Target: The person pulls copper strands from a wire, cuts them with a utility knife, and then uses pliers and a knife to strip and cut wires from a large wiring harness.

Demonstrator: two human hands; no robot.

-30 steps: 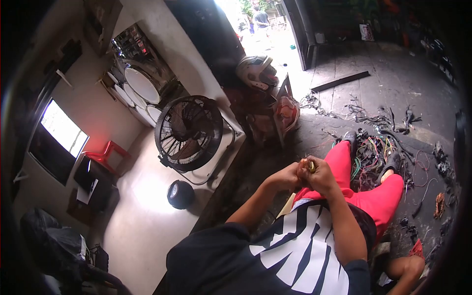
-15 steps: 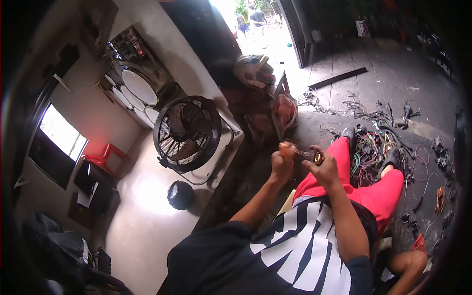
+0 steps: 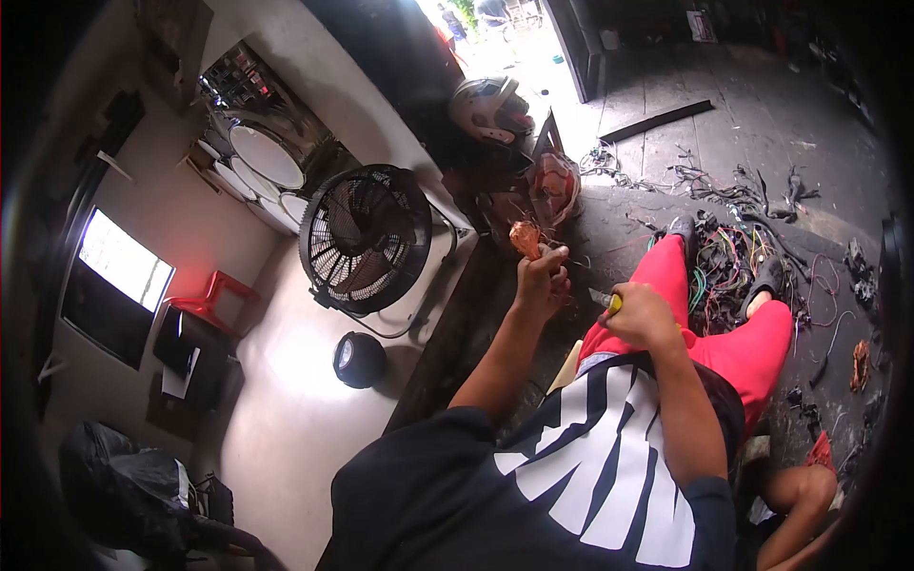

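Note:
My left hand point(image 3: 544, 284) is closed around a bundle of copper wire point(image 3: 525, 239), whose bright orange strands bunch up above the fingers. A few thin loose strands stick out beside it. In my right hand point(image 3: 641, 315), held lower and to the right over my leg, is a yellow-handled knife point(image 3: 615, 304). Its short pale blade points toward my left hand, apart from the wire. Between my feet lies a tangled heap of coloured wires point(image 3: 728, 262).
Stripped black scraps point(image 3: 728, 193) and another copper bundle point(image 3: 860, 365) lie on the dark floor. A black fan point(image 3: 367, 238) and a round lamp point(image 3: 359, 360) stand at left, with helmets point(image 3: 490, 109) near the doorway. Another person's bent arm point(image 3: 798, 500) shows at lower right.
My hands have moved apart. The left has lifted the copper wire up and to the left; the right has turned over with the knife. The view has shifted slightly.

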